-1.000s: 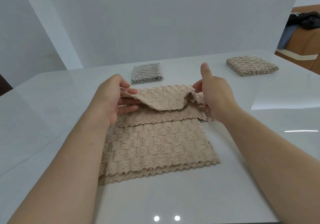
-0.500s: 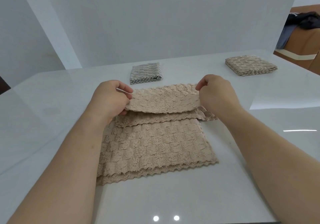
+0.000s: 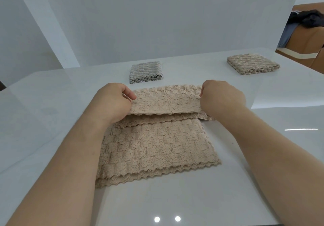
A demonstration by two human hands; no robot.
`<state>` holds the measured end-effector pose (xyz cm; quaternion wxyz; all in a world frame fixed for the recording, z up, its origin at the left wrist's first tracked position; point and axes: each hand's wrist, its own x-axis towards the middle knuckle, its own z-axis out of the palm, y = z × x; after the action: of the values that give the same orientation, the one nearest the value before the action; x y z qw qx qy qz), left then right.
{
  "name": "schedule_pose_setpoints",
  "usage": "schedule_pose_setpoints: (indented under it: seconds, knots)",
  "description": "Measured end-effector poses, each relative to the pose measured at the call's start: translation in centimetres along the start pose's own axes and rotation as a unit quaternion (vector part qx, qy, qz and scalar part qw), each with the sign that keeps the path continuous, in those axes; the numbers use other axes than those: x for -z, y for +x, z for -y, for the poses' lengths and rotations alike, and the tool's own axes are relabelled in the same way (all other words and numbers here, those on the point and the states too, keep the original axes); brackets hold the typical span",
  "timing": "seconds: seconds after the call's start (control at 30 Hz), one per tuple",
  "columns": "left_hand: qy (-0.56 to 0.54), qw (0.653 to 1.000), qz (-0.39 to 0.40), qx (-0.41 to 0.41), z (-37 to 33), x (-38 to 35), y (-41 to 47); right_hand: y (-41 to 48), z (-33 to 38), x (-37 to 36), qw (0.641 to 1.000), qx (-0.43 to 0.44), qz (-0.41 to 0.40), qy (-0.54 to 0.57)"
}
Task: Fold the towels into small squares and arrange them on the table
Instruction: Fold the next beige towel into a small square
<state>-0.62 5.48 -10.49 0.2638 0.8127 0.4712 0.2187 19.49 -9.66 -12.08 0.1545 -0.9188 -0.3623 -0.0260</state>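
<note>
At the far end of the beige towel (image 3: pixel 154 143), the loose flap that had sagged between the hands a second earlier was now drawn taut and flat. The left grip (image 3: pixel 114 101) and the right grip (image 3: pixel 220 98) each had fingers curled tight, pinching one corner of it, where the right thumb had earlier stood up free. That suggested a fresh fold toward the person was under way, though the towel still lay as a broad rectangle on the counter (image 3: pixel 52 112), not yet a small square. Its scalloped edges did not line up: a lower layer showed past the flap's edge, and another at the near end. A folded grey towel (image 3: pixel 146 71) sat just beyond the left grip, while a folded tan towel (image 3: pixel 252 65) lay well apart at far right. Bare counter lay on both sides and in front.
</note>
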Motion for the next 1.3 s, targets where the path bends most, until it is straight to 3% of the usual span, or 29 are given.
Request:
schedule_pose_setpoints:
  seconds: [0.73, 0.83, 0.97, 1.07, 1.13, 1.2, 1.3]
  knots:
    - [0.211, 0.976, 0.05, 0.013, -0.2, -0.2, -0.7, -0.2, -0.2, -1.0, 0.995, 0.023, 0.067, -0.064]
    - [0.239, 0.969, 0.064, 0.019, -0.4, 0.0, -0.9, -0.2, -0.2, -1.4, 0.995, 0.03, 0.046, -0.078]
    - [0.282, 0.956, 0.076, 0.019, -0.7, 0.1, -1.2, -0.2, 0.2, -1.6, 0.997, 0.056, -0.041, -0.034]
    - [0.276, 0.96, -0.025, -0.043, -1.0, -0.1, -1.2, 0.1, 0.9, -1.8, 0.988, 0.104, -0.09, 0.07]
    - [0.207, 0.965, -0.079, -0.143, -1.8, -0.8, -1.3, 0.4, 1.8, -2.2, 0.973, 0.158, -0.102, 0.135]
    - [0.13, 0.963, -0.074, -0.224, -2.7, -2.4, -0.9, 0.6, 2.9, -2.7, 0.959, 0.206, -0.087, 0.176]
    - [0.127, 0.958, -0.008, -0.258, -2.9, -5.7, -0.1, 1.1, 3.9, -3.9, 0.957, 0.244, 0.011, 0.158]
